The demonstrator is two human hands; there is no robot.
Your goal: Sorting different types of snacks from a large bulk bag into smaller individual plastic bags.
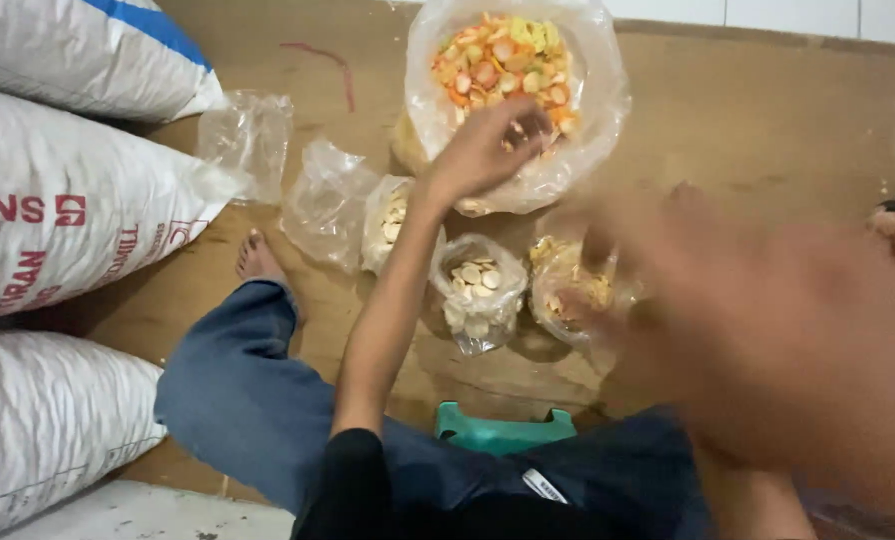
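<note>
I am looking down past my own knees at a brown board floor (768, 110). My left hand (488, 150) is reaching far forward to the near edge of the big clear bag (588, 120), which is sitting at the far middle of the scene, full of orange, yellow and pale crackers (503, 60). The fingers are curling in loosely around a few pale pieces, so the hand is half closed on a small pinch of crackers rather than clamped tight.

My right hand (688, 250) is sweeping across the right side of the view, close to the camera and badly blurred. I cannot tell how far it is open or whether it is carrying anything; it is passing just beside the small bag on the right (568, 290), and I cannot tell whether it is touching it.

Three small filled bags are sitting in a row just near of the big one: the one on the right holding brownish pieces, a middle bag (473, 290) of pale round crackers, and a left bag (388, 220) leaning against the big one. Further left, two empty clear bags (253, 135) are lying crumpled on the board.

Large white sacks (58, 220) are stacked along the left edge. My bare foot (258, 260) is resting beside them, the leg in blue jeans (238, 390). A green stool (503, 430) is showing near me, between my legs.
</note>
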